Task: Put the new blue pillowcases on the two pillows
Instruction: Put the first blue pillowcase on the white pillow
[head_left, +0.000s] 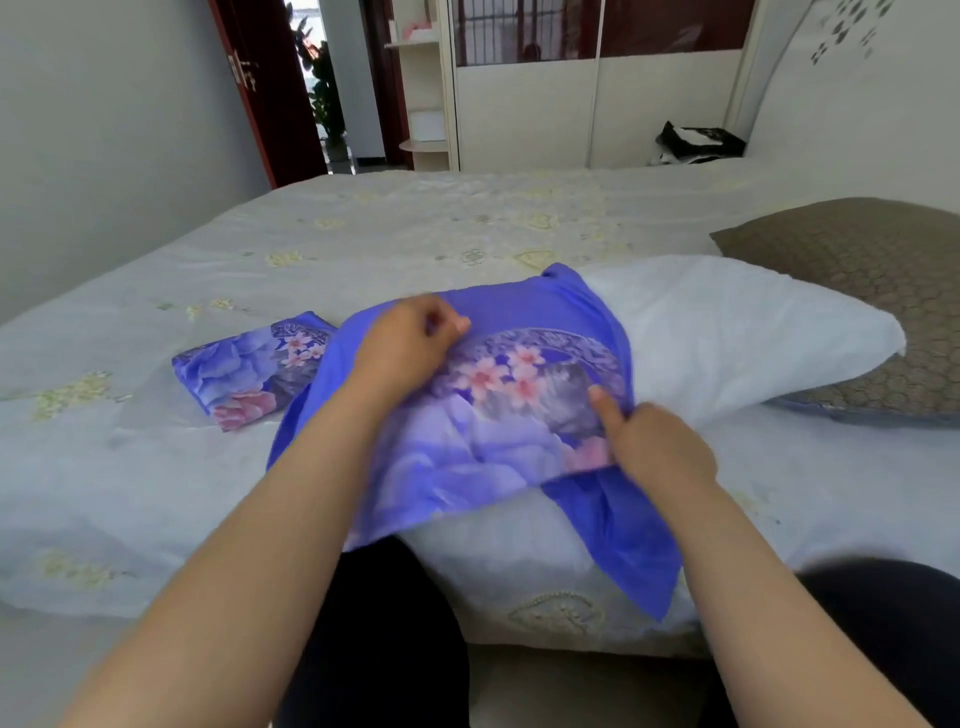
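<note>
A blue floral pillowcase (498, 410) is gripped by the left hand (410, 338) and right hand (649, 441) over a white pillow (727, 322), a folded pillowcase (249, 369) lying at nine o'clock.

Both hands (410, 338) gripping blue pillowcase (519, 395)

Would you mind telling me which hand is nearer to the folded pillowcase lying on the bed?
Left. The left hand pinches the blue pillowcase just right of the folded pillowcase; the right hand is farther away.
</note>
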